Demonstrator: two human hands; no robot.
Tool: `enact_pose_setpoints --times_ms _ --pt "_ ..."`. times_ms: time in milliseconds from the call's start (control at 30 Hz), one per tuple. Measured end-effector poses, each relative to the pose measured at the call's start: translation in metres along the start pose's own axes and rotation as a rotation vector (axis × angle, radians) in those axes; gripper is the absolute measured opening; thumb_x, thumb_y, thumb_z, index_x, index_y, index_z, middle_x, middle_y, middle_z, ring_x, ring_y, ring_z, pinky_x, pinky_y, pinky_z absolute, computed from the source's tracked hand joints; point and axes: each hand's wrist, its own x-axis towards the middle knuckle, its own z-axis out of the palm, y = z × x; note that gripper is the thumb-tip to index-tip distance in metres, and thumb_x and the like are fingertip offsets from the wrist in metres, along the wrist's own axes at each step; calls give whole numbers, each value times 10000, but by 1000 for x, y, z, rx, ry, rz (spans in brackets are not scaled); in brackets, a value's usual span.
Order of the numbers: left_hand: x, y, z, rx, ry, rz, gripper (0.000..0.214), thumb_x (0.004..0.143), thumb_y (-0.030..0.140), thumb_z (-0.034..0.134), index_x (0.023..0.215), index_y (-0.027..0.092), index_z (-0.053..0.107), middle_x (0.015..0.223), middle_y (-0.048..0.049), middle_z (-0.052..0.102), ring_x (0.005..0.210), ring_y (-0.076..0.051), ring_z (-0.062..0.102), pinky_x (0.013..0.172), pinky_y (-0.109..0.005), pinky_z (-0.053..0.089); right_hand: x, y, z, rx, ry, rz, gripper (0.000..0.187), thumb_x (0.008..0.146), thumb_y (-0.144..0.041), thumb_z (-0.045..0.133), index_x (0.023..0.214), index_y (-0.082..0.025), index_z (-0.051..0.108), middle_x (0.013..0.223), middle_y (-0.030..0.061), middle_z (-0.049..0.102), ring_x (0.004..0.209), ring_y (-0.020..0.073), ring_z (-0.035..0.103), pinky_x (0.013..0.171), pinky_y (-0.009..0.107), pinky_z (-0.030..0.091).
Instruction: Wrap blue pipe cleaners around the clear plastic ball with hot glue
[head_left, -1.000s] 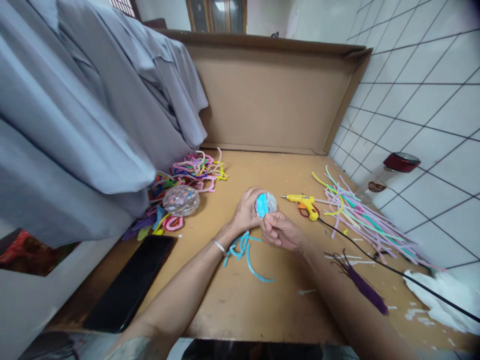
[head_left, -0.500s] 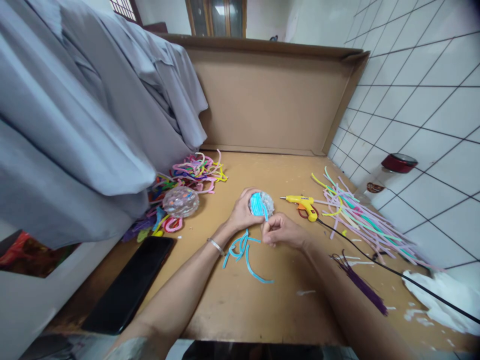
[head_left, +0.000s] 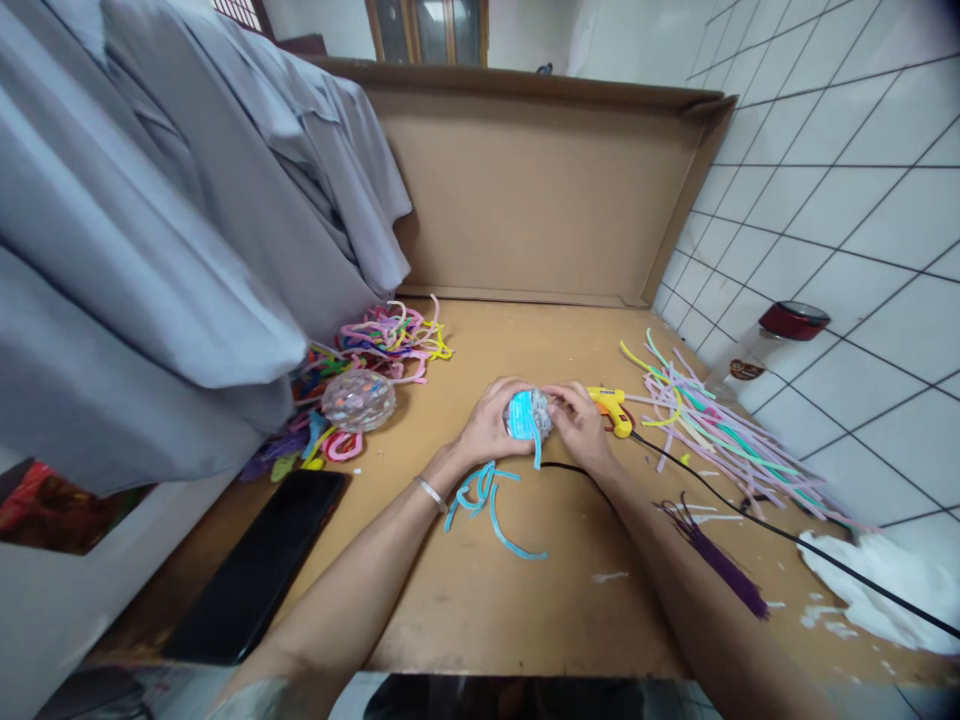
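Observation:
A small clear, faceted round piece is held over the middle of the table, one face covered by rows of bright blue pipe cleaner. One blue end hangs down from it. Wrapped round its left side is my left hand, closed on it. At its right edge my right hand has bent fingers pressed against it; the fingertips are partly hidden. Loose blue pipe cleaner pieces lie on the table just below the hands.
A yellow glue gun with a black cord lies right of my hands. Further right are pastel pipe cleaners, a lidded jar, purple strands and white tissue. On the left are a clear ball, coloured pipe cleaners and a phone.
My right hand has let go of the blue pipe cleaner's end and moved up to the round piece's right side. That end now hangs free. The left hand keeps its hold.

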Motion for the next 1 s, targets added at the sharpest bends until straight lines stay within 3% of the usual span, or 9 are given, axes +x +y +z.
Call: enact_pose_setpoints --times_ms 200,367,533,667,800,900,1000 --pt "-1 -1 -1 -6 -47 40 751 572 281 828 1256 226 523 1255 -111 563 1211 -301 540 1055 -493 446 -1 0 0 2 -37 -39 301 902 -386 505 1088 -238 690 1065 72 642 1062 225 586 945 401 471" --pt "-4 -3 -1 1 -46 19 782 564 294 860 1266 212 525 1403 -151 385 1291 -322 472 1087 -497 426 -4 -1 3 49 -84 4 423 920 -427 483 1291 -246 573 1285 90 630 1237 247 541 1083 459 390" --pt "-4 -4 -2 -26 -81 32 788 572 278 862 1279 222 518 1387 -145 392 1365 -330 393 1126 -512 389 -6 0 5 56 -103 19 459 927 -440 472 1332 -232 526 1292 102 638 1249 255 541 1110 482 363" --pt "-5 -3 -2 -11 -93 25 808 565 287 864 1287 235 505 1379 -144 405 1373 -338 384 1126 -539 384 -5 3 7 203 -103 67 501 904 -440 514 1351 -216 483 1262 115 654 1210 243 579 1088 457 397" --pt "-10 -2 -1 27 -97 93 787 584 314 858 1281 224 505 1395 -153 366 1357 -344 402 1112 -519 405 -2 6 9 378 21 156 547 884 -477 524 1367 -233 449 1290 114 646 1222 227 581 1058 424 433" --pt "-14 -1 -1 86 -120 159 763 628 355 842 1294 227 491 1423 -163 329 1358 -357 395 1106 -538 403 0 11 9 371 148 264 590 875 -571 494 1345 -216 479 1301 129 645 1255 244 560 1086 453 405" --pt "-15 -1 0 142 -127 214 750 670 370 820 1320 238 469 1437 -168 306 1360 -368 385 1089 -554 411 0 17 11 353 128 381 663 863 -681 431 1311 -202 524 1160 130 713 1174 271 615 1063 494 424"
